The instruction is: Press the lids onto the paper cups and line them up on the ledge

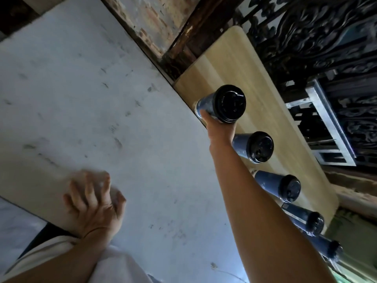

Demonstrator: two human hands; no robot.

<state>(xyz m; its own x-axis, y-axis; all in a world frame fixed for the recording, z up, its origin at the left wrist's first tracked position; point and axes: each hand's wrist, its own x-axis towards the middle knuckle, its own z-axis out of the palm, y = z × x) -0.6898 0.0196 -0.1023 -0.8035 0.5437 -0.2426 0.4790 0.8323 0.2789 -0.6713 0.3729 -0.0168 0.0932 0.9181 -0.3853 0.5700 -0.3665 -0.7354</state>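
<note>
Fifth cup going onto the ledge, top end of the row

The right hand (216, 124) is wrapped round the body of a dark blue paper cup with a black plastic lid (221, 104) mid-frame, holding its base at the left edge of the light wooden ledge (224, 62). Can't tell if it's actually touching down yet. Four more lidded dark blue cups (253, 148) run in a line toward the lower right. So I'd say this is the placing step. Next move needs the base seated flat, in line with the others, then letting go without nudging it. In the tilted picture, the held cup's long axis runs left to right, base left, lid facing right and toward the camera, same as the row. The left hand (95, 201), lower left, is blurry, with bent fingers resting on the pale grey surface (102, 99), seemingly holding nothing.
</note>
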